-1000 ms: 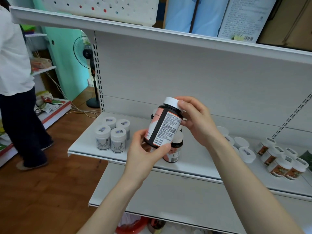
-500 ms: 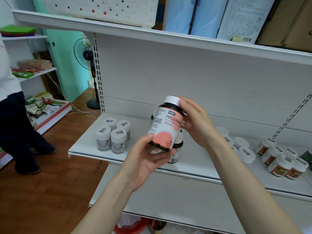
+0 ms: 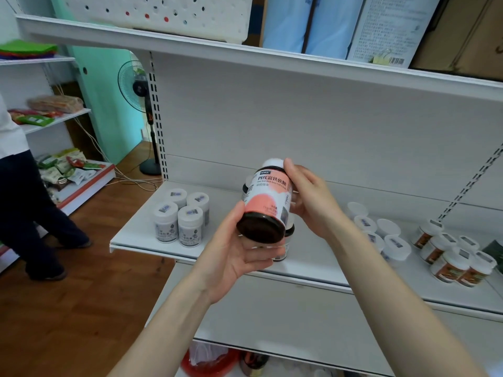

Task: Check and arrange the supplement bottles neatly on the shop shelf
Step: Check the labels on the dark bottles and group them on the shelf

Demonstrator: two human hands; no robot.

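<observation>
Pink-labelled dark bottle (image 3: pixel 268 202) is leaning base-forward above the shelf (image 3: pixel 138 229). Left hand (image 3: pixel 234 257) is cupping its base, fingers curled; right hand (image 3: pixel 313 202) is gripping the capped end.

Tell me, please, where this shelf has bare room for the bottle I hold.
The shelf is bare between the four white jars and the dark bottles mid-shelf; the right end is crowded with white-lidded tubs and brown-labelled jars.
</observation>
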